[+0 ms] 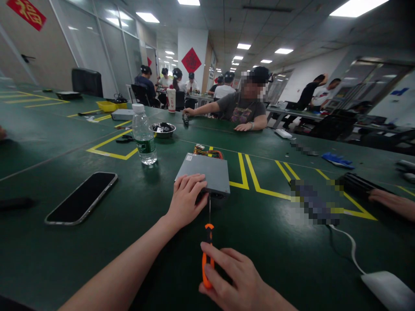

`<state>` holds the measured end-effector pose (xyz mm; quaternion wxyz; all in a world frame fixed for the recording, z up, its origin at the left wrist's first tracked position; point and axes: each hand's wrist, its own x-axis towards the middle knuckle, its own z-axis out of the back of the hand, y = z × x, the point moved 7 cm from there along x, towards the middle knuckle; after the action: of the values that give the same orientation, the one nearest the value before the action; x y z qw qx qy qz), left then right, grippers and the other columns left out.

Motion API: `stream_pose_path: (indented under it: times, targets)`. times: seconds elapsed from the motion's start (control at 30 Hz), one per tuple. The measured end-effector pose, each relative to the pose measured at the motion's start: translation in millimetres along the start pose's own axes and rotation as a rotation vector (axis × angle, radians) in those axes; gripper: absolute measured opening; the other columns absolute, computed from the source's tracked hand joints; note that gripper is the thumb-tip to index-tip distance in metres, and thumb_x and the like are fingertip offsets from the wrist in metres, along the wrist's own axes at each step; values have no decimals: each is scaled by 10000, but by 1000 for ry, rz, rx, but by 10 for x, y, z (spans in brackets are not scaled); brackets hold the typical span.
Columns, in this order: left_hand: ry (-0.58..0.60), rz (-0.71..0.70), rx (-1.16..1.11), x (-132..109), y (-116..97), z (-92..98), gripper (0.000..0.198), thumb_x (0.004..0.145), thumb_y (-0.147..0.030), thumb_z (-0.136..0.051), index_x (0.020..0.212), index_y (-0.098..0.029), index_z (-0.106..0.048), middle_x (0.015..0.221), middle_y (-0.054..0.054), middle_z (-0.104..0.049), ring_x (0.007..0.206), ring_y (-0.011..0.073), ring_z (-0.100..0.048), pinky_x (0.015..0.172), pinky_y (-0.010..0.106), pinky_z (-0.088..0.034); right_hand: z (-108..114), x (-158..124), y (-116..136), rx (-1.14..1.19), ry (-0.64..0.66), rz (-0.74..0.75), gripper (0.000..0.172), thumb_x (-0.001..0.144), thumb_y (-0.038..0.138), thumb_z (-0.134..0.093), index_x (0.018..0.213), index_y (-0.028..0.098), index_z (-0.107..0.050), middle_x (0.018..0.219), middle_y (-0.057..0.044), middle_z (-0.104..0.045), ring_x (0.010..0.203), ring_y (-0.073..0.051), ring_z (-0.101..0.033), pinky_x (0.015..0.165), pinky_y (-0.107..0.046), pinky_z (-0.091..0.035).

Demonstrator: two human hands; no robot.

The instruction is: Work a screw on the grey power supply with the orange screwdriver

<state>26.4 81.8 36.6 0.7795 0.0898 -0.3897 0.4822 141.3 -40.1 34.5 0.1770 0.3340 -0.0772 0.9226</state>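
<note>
A grey metal box (214,170) with a bundle of coloured wires (209,152) at its far side lies on the green table (129,242). My left hand (188,196) rests on the box's near left corner, fingers spread over its top. In my right hand (231,274) is an orange and black screwdriver (208,259), held between thumb and fingers. Its shaft points away from me, and the tip meets the near face of the box beside my left thumb. The exact contact point is too small to make out.
Left of the box stand a water bottle (145,138) and a phone (82,198). Behind are a metal bowl (164,129) and a seated person (241,106). A blurred item with a white cable (352,244) lies right, near another person's hand (394,203).
</note>
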Motion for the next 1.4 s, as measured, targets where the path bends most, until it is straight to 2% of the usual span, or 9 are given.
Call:
stream_pose_path:
  times: [0.13, 0.3, 0.43, 0.53, 0.73, 0.93, 1.03, 1.17, 1.4]
  targets:
    - [-2, 0, 2, 1, -2, 10, 200, 839, -278, -493, 1035, -242, -516, 1203, 33, -573, 1152, 205, -469, 1004, 426, -268, -1, 11, -40, 55, 43, -55, 234, 951, 293, -395, 892, 138, -560, 1039, -143, -647, 866, -135, -642, 764, -229, -514]
    - [-10, -2, 5, 2, -6, 7, 201, 832, -279, -507, 1029, -239, -510, 1203, 24, -571, 1147, 191, -470, 1010, 417, -264, -5, 87, -16, 29, 112, -51, 263, 955, 239, -344, 1062, 135, -561, 1043, -159, -637, 929, -167, -630, 755, -255, -523]
    - [-10, -2, 6, -2, -1, -6, 199, 833, -278, -507, 1028, -242, -508, 1202, 23, -571, 1147, 191, -472, 1010, 417, -264, -14, 38, -7, 22, 40, -30, 194, 937, 231, -414, 940, 124, -575, 1044, -168, -635, 838, -149, -644, 749, -252, -518]
    - [-15, -7, 5, -10, -1, -6, 197, 835, -273, -502, 1029, -244, -508, 1205, 27, -570, 1145, 195, -473, 1005, 421, -267, -29, 10, -29, 56, 41, -61, 205, 942, 270, -416, 900, 129, -558, 1044, -148, -638, 823, -133, -639, 755, -232, -511]
    - [-13, -2, 13, -4, -2, 0, 199, 836, -273, -499, 1032, -243, -509, 1206, 25, -571, 1153, 195, -469, 1007, 418, -265, -71, 45, -29, 41, 160, -72, 232, 915, 284, -468, 1091, 149, -537, 1098, -146, -612, 950, -167, -613, 774, -252, -511]
    - [-12, -1, 7, 3, -3, 9, 198, 831, -272, -503, 1027, -246, -520, 1193, 29, -579, 1145, 201, -477, 1007, 424, -274, -31, 9, -45, 50, 31, -44, 178, 923, 260, -461, 927, 119, -571, 1053, -152, -636, 812, -134, -638, 762, -238, -505]
    - [-16, 0, 9, -1, -7, 11, 205, 827, -266, -509, 1030, -246, -521, 1196, 29, -577, 1146, 201, -476, 1006, 427, -275, -55, 18, -68, 74, 99, -98, 229, 933, 307, -439, 945, 118, -567, 1073, -140, -630, 875, -148, -631, 800, -252, -503]
    - [-13, 1, 12, -2, -15, 10, 197, 833, -271, -500, 1027, -243, -522, 1199, 33, -576, 1148, 200, -476, 1006, 425, -274, -96, 44, -35, 45, 195, -82, 252, 929, 296, -434, 1106, 152, -541, 1122, -144, -606, 952, -175, -616, 786, -277, -513]
    - [-25, -5, 32, 0, -20, 18, 200, 827, -271, -507, 1025, -244, -511, 1201, 22, -573, 1157, 198, -464, 1012, 421, -264, -17, 17, -24, 71, 11, 5, 167, 916, 257, -478, 952, 105, -536, 1063, -191, -622, 873, -170, -636, 751, -286, -518]
